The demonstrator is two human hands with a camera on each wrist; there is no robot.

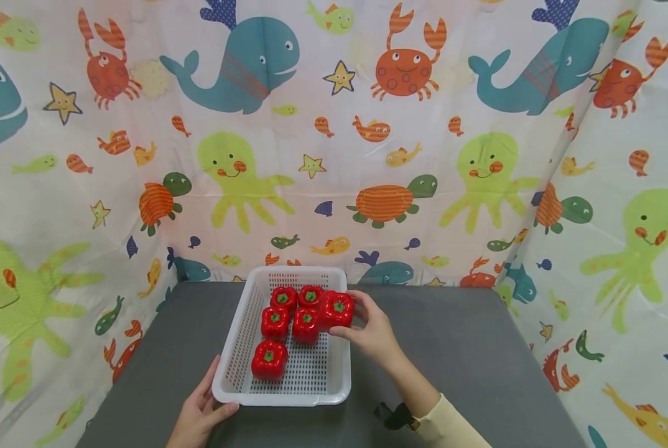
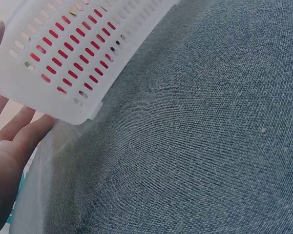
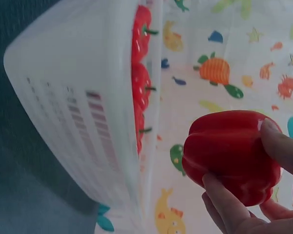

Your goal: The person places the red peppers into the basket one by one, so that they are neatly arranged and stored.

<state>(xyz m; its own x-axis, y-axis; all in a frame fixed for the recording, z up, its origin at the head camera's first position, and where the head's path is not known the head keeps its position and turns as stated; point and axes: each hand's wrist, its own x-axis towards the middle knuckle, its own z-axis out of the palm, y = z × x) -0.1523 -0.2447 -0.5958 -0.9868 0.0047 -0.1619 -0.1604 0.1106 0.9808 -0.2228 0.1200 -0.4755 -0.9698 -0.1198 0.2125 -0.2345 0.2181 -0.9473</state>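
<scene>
My right hand [image 1: 375, 333] holds a red bell pepper [image 1: 336, 310] between thumb and fingers, above the right side of a white plastic basket [image 1: 339, 386]. In the right wrist view the held bell pepper [image 3: 232, 153] is up beyond the basket's rim, with fingers [image 3: 227, 200] around its side. Several more red bell peppers [image 1: 269, 359] with green stems sit inside the basket. My left hand [image 1: 199, 410] grips the basket's near left corner, thumb along the front and fingers at the left side. In the left wrist view those fingers [image 2: 34, 131] touch the slotted basket [image 2: 80, 109].
The basket stands on a dark grey cloth-covered table [image 1: 451, 361]. A curtain [image 1: 334, 205] printed with sea animals closes off the back and both sides. A black strap [image 1: 392, 415] is around the right wrist, by a cream sleeve [image 1: 448, 429].
</scene>
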